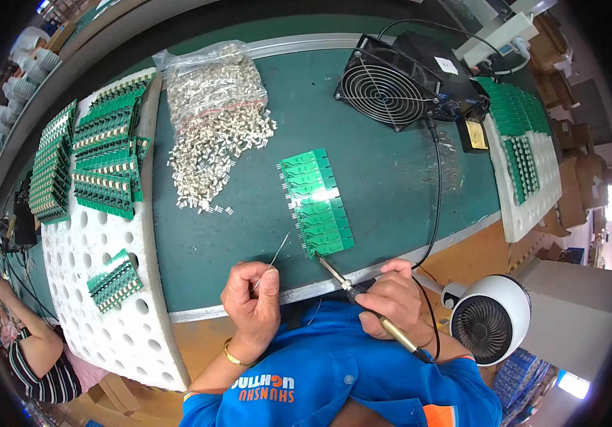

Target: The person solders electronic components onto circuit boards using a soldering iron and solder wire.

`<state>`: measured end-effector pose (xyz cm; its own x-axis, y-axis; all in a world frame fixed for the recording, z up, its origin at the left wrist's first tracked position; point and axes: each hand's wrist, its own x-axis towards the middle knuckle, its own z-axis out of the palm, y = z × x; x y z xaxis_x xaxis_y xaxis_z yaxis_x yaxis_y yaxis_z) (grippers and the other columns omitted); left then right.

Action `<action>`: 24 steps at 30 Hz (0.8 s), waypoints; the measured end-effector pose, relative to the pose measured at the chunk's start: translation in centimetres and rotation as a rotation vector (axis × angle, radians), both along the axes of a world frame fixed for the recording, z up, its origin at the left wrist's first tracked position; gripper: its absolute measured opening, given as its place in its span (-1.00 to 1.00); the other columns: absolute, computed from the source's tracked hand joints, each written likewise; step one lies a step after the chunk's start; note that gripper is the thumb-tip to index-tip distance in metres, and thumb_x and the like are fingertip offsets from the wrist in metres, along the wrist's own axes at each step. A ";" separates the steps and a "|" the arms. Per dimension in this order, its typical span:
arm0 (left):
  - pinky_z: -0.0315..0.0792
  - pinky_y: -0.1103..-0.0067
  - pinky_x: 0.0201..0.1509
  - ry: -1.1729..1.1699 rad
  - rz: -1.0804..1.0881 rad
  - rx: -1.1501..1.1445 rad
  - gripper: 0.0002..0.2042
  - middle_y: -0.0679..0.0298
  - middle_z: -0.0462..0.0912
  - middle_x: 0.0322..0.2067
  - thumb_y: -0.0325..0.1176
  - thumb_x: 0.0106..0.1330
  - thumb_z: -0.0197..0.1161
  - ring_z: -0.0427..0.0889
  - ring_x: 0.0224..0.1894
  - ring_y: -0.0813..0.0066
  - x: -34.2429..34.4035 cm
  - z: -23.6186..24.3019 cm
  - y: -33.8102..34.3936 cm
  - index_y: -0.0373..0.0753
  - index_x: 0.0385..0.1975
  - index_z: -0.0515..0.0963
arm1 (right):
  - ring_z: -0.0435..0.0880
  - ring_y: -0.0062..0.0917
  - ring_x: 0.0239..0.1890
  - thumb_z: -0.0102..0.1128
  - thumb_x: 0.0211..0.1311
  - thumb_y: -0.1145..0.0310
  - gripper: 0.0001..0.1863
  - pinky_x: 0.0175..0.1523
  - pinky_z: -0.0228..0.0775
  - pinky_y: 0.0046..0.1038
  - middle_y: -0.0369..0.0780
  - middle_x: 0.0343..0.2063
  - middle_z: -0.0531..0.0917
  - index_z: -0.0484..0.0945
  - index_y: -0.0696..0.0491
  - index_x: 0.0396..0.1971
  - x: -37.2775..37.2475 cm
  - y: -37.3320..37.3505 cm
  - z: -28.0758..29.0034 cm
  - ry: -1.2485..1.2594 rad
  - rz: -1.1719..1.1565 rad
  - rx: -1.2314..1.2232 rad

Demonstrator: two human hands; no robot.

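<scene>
My left hand (252,295) pinches a thin strand of solder wire (279,250), its free end angled up toward the board. My right hand (391,302) grips a soldering iron (334,272), whose tip reaches the lower left corner of a green circuit board panel (314,199). Small white connectors (283,192) line the panel's left edge. Above and left of the panel, many loose white connectors (213,156) spill around a clear plastic bag (217,71).
Foam trays with stacked boards (99,142) flank both sides. A black fan (388,82), its cable and a small tip-cleaner (473,139) sit at the back right. A white fan (489,317) stands by the front right edge. A co-worker's arm (35,331) is at far left.
</scene>
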<state>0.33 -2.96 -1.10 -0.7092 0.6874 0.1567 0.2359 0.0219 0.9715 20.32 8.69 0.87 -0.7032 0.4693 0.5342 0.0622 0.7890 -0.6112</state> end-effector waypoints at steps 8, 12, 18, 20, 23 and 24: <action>0.20 0.71 -0.43 0.051 -0.011 -0.003 -0.86 0.43 0.42 -0.54 -0.42 0.41 0.22 0.28 -0.51 0.72 -0.3 -0.1 0.4 -0.28 -0.39 0.45 | 0.50 -0.54 -0.56 0.40 0.09 0.29 -0.78 -0.05 0.35 -0.26 -0.39 -0.56 0.55 0.64 -0.03 -0.25 -0.3 0.0 -0.6 -0.008 -0.004 0.008; 0.18 0.68 -0.44 0.074 -0.011 -0.016 -0.84 0.42 0.41 -0.56 -0.40 0.40 0.23 0.27 -0.52 0.70 -0.2 0.3 0.5 -0.28 -0.40 0.45 | 0.50 -0.54 -0.56 0.40 0.08 0.29 -0.78 -0.06 0.35 -0.27 -0.39 -0.56 0.55 0.64 -0.03 -0.26 -0.2 0.0 -0.6 -0.007 -0.006 0.016; 0.16 0.68 -0.46 0.091 -0.020 -0.021 -0.84 0.42 0.40 -0.57 -0.39 0.40 0.23 0.26 -0.53 0.69 -0.2 0.3 0.5 -0.28 -0.41 0.45 | 0.49 -0.54 -0.56 0.40 0.06 0.31 -0.78 -0.08 0.36 -0.27 -0.38 -0.56 0.54 0.64 -0.04 -0.27 -0.3 0.0 -0.7 -0.001 -0.005 -0.015; 0.16 0.68 -0.46 0.095 -0.023 -0.025 -0.84 0.41 0.40 -0.57 -0.39 0.40 0.23 0.26 -0.53 0.69 -0.2 0.4 0.5 -0.28 -0.41 0.45 | 0.49 -0.53 -0.57 0.40 0.04 0.33 -0.77 -0.09 0.36 -0.27 -0.38 -0.55 0.54 0.64 -0.04 -0.26 -0.2 0.0 -0.9 0.017 -0.008 -0.045; 0.16 0.67 -0.45 0.100 -0.029 -0.027 -0.83 0.41 0.40 -0.57 -0.39 0.40 0.23 0.26 -0.53 0.68 -0.2 0.4 0.5 -0.27 -0.41 0.44 | 0.48 -0.53 -0.57 0.40 0.01 0.35 -0.75 -0.10 0.36 -0.28 -0.38 -0.56 0.53 0.64 -0.05 -0.26 -0.2 -0.1 -0.7 -0.012 0.002 0.006; 0.17 0.67 -0.45 0.102 -0.029 -0.026 -0.83 0.41 0.40 -0.56 -0.39 0.40 0.23 0.26 -0.53 0.68 -0.2 0.4 0.5 -0.27 -0.41 0.44 | 0.48 -0.53 -0.57 0.40 0.01 0.35 -0.75 -0.10 0.36 -0.28 -0.38 -0.56 0.53 0.64 -0.05 -0.26 -0.2 -0.1 -0.7 -0.012 -0.001 0.005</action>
<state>0.16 -2.48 -0.67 -0.6699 0.7124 0.2091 0.3349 0.0386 0.9415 20.15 8.59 0.18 -0.7090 0.4672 0.5282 0.0705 0.7922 -0.6062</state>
